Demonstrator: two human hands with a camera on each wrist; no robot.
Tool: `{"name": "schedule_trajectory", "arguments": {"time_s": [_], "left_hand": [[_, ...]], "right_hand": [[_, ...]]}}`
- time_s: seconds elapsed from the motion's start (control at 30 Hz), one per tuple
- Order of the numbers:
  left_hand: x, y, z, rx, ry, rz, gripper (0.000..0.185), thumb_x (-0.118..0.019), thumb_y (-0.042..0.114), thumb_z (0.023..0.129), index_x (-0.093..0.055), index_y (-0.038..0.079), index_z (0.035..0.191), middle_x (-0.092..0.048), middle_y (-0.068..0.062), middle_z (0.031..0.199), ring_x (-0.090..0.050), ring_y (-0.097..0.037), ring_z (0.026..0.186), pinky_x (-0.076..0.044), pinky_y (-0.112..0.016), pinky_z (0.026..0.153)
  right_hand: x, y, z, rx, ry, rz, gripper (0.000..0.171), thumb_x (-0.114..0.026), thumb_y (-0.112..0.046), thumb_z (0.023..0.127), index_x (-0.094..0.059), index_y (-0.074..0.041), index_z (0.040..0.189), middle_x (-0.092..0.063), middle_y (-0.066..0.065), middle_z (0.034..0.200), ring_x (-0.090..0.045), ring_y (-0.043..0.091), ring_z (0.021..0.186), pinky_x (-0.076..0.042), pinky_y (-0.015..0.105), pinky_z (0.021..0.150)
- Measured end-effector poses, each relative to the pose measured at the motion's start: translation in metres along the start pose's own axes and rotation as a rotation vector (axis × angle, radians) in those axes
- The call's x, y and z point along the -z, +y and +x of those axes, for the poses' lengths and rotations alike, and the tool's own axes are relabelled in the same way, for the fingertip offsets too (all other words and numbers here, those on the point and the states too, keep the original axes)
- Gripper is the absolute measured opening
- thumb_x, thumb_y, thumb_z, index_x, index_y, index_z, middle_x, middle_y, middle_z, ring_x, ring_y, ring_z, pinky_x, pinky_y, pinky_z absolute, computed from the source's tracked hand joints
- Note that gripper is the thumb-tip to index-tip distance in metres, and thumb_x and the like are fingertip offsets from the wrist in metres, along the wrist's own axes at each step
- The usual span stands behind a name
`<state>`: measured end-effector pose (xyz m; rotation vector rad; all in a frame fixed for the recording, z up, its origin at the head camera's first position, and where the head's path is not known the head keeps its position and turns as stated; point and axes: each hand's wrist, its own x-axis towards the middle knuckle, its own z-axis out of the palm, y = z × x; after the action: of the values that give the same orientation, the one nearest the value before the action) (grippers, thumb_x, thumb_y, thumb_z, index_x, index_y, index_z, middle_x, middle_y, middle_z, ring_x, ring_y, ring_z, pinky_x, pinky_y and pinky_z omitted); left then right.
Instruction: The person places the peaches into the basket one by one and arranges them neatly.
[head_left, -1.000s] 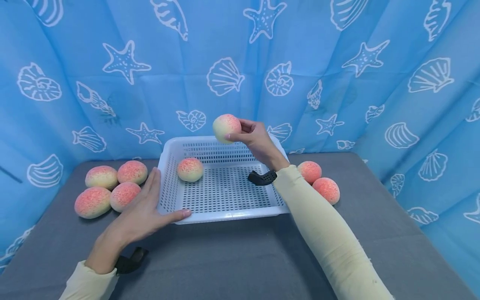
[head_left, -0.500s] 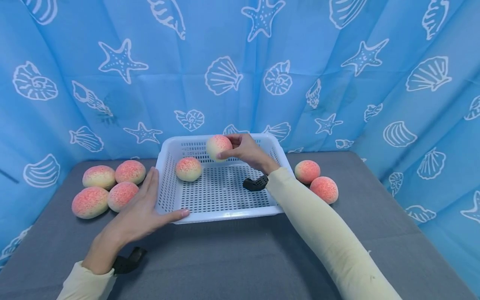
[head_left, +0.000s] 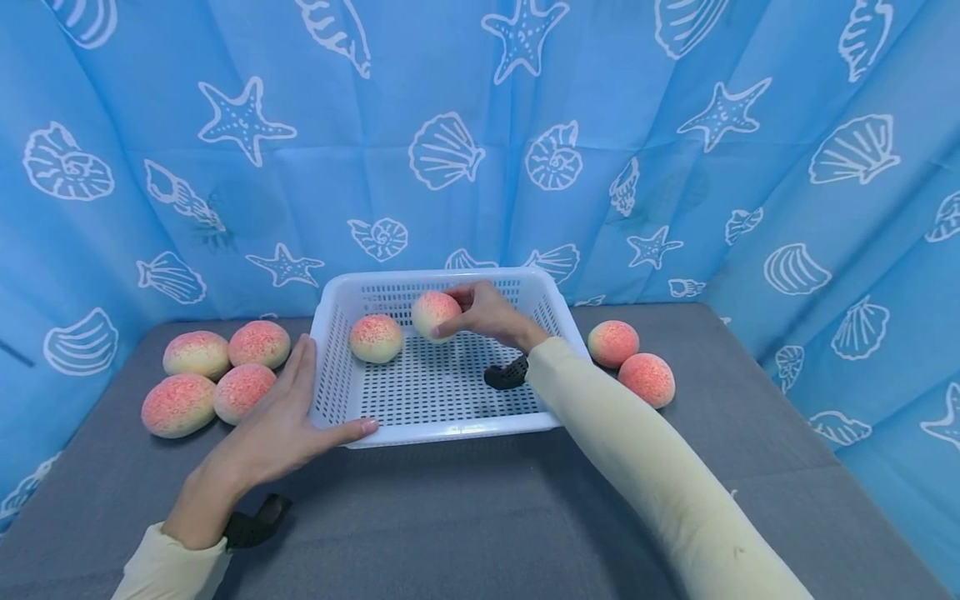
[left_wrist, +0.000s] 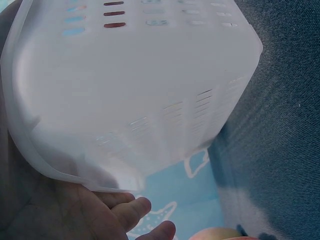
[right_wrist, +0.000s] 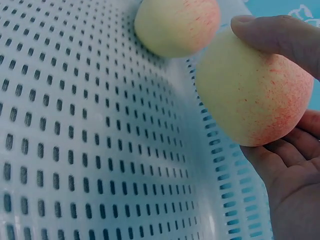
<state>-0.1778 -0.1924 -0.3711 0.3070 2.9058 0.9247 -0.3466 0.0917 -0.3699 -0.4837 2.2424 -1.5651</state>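
A pink and pale-yellow peach is held between the thumb and fingers of my right hand, inside the white perforated plastic basket. Whether this peach touches the basket floor I cannot tell. Just left of it, another peach lies in the basket; the right wrist view shows both, the held peach nearer the camera. My left hand rests against the basket's left front corner. Its fingers lie straight along the outer left side, and its thumb is on the front rim.
Several peaches sit grouped on the grey cloth-covered table left of the basket. Two more peaches lie to its right, beside my right sleeve. A blue curtain with shell prints hangs right behind the basket.
My right hand has lowered the peach from above the basket's back rim down into the basket, slightly left and nearer. The left hand has stayed at the basket's corner.
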Motion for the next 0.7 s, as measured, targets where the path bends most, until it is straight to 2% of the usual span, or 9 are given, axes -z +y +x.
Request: {"name": "schedule_trajectory", "arguments": {"time_s": [0.33, 0.53, 0.7], "left_hand": [[0.001, 0.000, 0.000, 0.010, -0.011, 0.011, 0.135, -0.070, 0.073, 0.081, 0.027, 0.017, 0.156, 0.022, -0.014, 0.166, -0.015, -0.053, 0.147, -0.024, -0.075, 0.106], [0.002, 0.000, 0.001, 0.013, -0.014, 0.011, 0.135, -0.070, 0.073, 0.081, 0.028, 0.017, 0.156, 0.022, -0.014, 0.166, -0.015, -0.053, 0.147, -0.025, -0.075, 0.105], [0.002, 0.000, 0.002, 0.014, -0.017, 0.012, 0.135, -0.069, 0.073, 0.081, 0.028, 0.017, 0.156, 0.022, -0.014, 0.166, -0.015, -0.053, 0.147, -0.025, -0.075, 0.105]], "right_hand": [[-0.008, 0.006, 0.004, -0.022, -0.015, -0.109, 0.071, -0.090, -0.006, 0.075, -0.060, -0.005, 0.139, -0.068, 0.007, 0.125, -0.064, 0.021, 0.112, -0.052, 0.035, 0.096], [-0.012, 0.006, 0.007, -0.028, -0.039, -0.110, 0.077, -0.089, -0.005, 0.075, -0.056, -0.004, 0.144, -0.066, 0.010, 0.131, -0.063, 0.023, 0.116, -0.051, 0.034, 0.097], [-0.014, 0.007, 0.010, -0.022, -0.042, -0.123, 0.076, -0.091, -0.007, 0.074, -0.058, -0.005, 0.142, -0.066, 0.009, 0.130, -0.063, 0.022, 0.116, -0.050, 0.034, 0.098]]}}
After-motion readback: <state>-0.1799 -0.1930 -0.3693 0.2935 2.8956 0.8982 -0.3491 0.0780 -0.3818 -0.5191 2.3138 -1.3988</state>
